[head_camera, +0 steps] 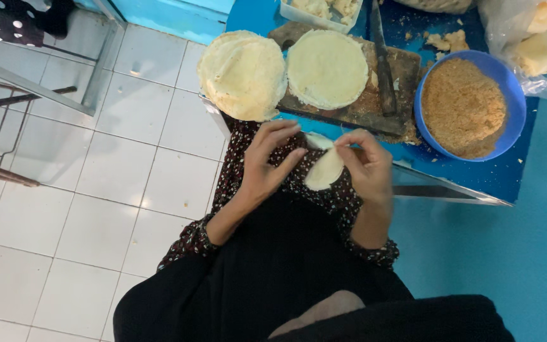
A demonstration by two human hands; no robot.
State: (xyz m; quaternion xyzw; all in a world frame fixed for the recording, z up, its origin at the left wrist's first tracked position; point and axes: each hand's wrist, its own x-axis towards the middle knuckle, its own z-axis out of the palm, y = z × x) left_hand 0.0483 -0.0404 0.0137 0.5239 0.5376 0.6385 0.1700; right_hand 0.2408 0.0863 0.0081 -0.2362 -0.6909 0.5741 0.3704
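Seen from above, over a lap in black cloth with dark, flower-dotted sleeves. Left hand [267,161] raised in front of the body, fingers curled loosely and thumb tip stretched toward the small dough piece [324,170]; whether actually touching it cannot be told. Right hand [365,166] pinching the upper right edge of that same pale, oval piece between thumb and fingertips, so grasping it; piece hanging between the two hands, just below the near edge of the blue bench [508,177] and above the lap.

On the bench, a dark wooden board [406,69] (worn, dusted with crumbs) carrying a flat round dough disc [327,68]; beside it to the left, a stack of round flat sheets [243,75] overhanging the bench edge, touching or nearly touching the disc. Along the right part of the board, a dark long tool [382,60], lying lengthwise away from the body. Right of the board, a blue bowl [513,95] filled with brown crumbly filling [462,107]; further right, a clear plastic bag [527,44] holding pale lumps. At the top edge, a white tray [299,16] with more pale pieces, only partly in view.

Left of the bench, white floor tiles [96,209]; in the upper left corner, metal chair legs [45,88] and a dark polka-dot cloth [7,22].
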